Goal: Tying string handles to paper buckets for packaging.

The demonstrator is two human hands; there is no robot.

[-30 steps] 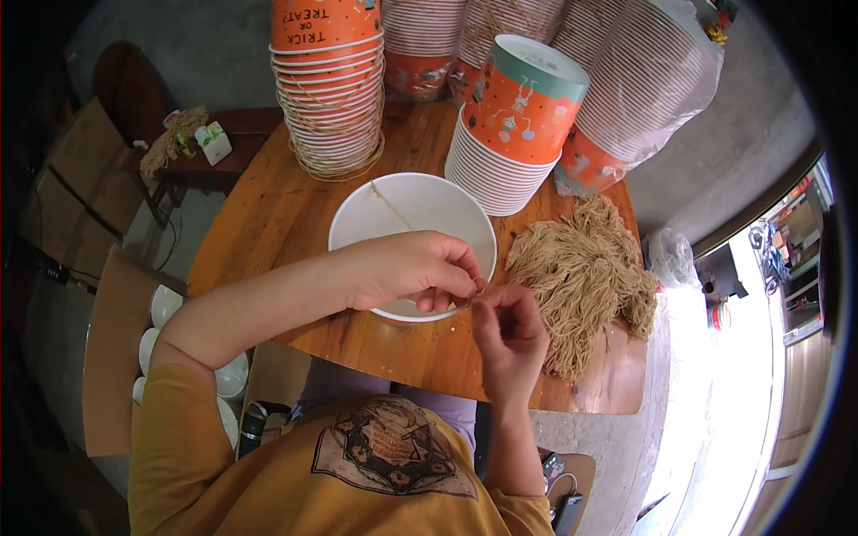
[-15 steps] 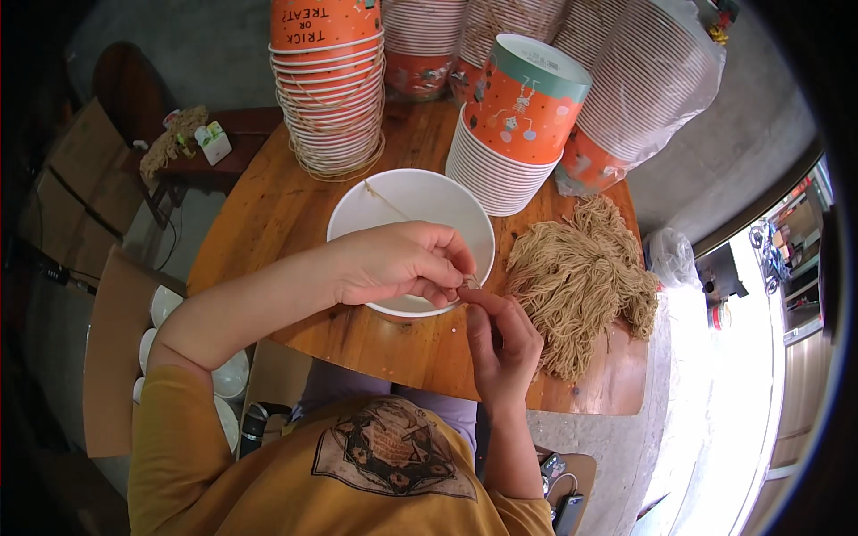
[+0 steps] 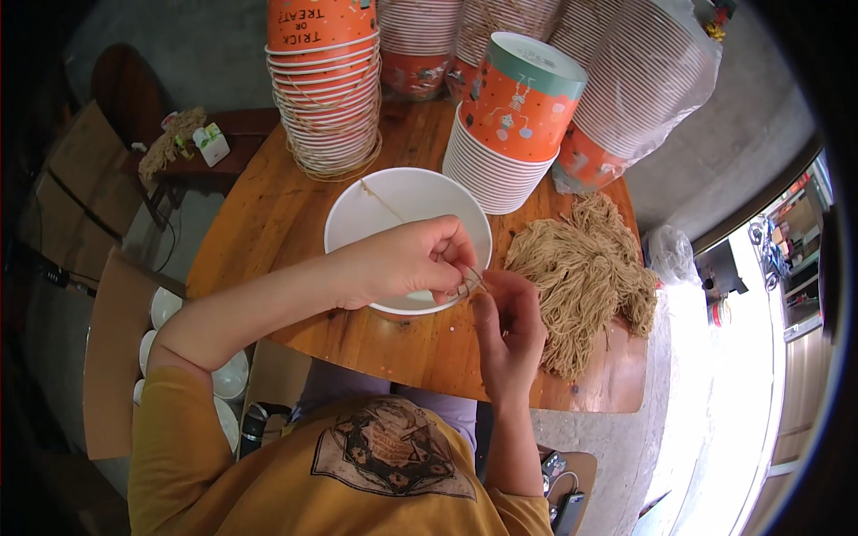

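Two hands meet at near rim of white bowl (image 3: 393, 201). Right hand (image 3: 509, 322) below, fingers pressed on thin string loop (image 3: 469, 284). Left hand (image 3: 407, 263) above bowl, grip pinching same loop from left. Loop lies between both fingertips. String heap (image 3: 585, 277) on desk (image 3: 268, 223) to right, nearer right hand. Cup stacks (image 3: 326, 89) behind.

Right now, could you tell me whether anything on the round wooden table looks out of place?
The tan pile of string lies loose on the round wooden table, its tangle reaching the right edge. One stray strand hangs over the white bowl rim. Both hands pinch strands.
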